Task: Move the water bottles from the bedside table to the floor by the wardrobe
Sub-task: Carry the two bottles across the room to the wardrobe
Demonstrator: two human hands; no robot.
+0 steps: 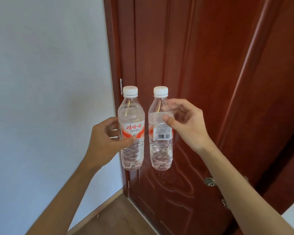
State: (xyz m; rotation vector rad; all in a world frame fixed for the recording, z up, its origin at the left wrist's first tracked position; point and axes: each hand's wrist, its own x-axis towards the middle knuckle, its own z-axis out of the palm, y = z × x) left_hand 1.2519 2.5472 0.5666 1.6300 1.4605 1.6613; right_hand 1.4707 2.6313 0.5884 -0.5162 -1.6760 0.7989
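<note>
Mid-carry, holding 2 upright: curling left hand [102, 141] round 9 o'clock bottle [134, 116], pinching 3 o'clock bottle [159, 150] with right hand [185, 122] (wardrobe not in sight). Next: finding it, lowering both onto floor [112, 216].

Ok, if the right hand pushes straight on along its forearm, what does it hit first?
Probably the red-brown wooden door behind it. The right hand holds the barcode-side water bottle, and nothing shows between that bottle and the door, though depth is unclear from this one view.

Reddish-brown panelled wooden door [193, 65] blocks ahead, plain white wall [41, 65] left; silver door handle [210, 181] juts low right; light wood-plank floor [115, 217] open.
</note>
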